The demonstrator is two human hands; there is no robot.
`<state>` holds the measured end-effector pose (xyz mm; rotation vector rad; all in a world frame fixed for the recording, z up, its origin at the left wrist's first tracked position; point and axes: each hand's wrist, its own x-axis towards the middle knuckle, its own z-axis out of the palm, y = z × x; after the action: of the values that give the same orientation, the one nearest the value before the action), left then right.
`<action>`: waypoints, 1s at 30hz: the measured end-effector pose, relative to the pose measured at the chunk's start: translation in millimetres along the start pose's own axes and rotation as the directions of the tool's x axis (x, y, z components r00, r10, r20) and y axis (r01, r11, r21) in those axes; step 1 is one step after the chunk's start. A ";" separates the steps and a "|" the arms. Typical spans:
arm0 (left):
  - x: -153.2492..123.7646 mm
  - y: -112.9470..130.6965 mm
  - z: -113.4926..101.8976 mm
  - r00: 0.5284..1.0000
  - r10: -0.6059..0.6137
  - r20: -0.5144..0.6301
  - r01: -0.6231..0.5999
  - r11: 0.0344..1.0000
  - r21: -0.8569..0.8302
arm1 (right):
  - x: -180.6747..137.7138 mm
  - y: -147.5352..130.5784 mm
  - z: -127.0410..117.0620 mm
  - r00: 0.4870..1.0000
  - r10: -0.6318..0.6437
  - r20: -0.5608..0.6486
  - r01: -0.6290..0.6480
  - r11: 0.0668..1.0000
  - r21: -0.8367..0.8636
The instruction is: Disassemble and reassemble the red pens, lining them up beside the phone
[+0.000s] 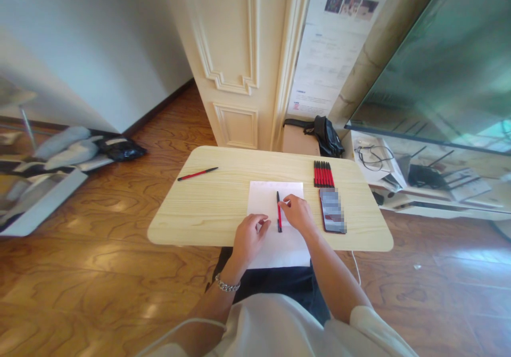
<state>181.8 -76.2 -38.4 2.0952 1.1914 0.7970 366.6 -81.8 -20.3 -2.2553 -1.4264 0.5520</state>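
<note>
A red-and-black pen point(279, 219) points lengthwise away from me over a white sheet of paper point(261, 194). The fingertips of my right hand point(297, 212) are closed at its right side, around the middle of the barrel. To the left of the pen, my left hand point(249, 235) rests over the paper with its fingers curved and thumb apart, holding nothing. A second pen point(197, 174), also red with black ends, lies alone at the table's far left. Several matching pens point(323, 174) are lined up side by side at the far right.
A phone point(332, 210) lies right of the paper on the pale wooden table point(215, 208). Its near edge is close to my body, and the paper hangs over it. Behind stand a door panel point(235, 125) and a black bag point(325, 136). A white cable point(356, 269) hangs below.
</note>
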 end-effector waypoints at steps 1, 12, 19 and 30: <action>-0.6 0.4 -0.3 1.000 -0.003 -0.003 0.003 1.000 -0.005 | 5.4 -3.5 2.7 1.000 0.006 0.003 -0.006 0.999 -0.036; 4.7 5.4 -3.1 0.999 -0.047 0.009 0.048 0.991 -0.121 | 30.1 -13.2 14.2 0.996 0.094 0.011 -0.092 0.990 -0.109; 15.6 24.4 2.1 0.958 -0.217 0.186 0.284 0.795 -0.536 | 7.8 -11.5 -2.4 0.992 -0.095 0.078 0.024 0.774 0.633; 10.8 41.5 24.8 0.913 -0.311 0.263 0.396 0.531 -0.749 | -20.4 -28.2 4.0 1.000 0.001 -0.025 0.023 0.420 0.907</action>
<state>226.5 -89.2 -21.6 1.0774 0.9052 0.8071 335.3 -88.8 -6.2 -1.3111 -0.7545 0.9960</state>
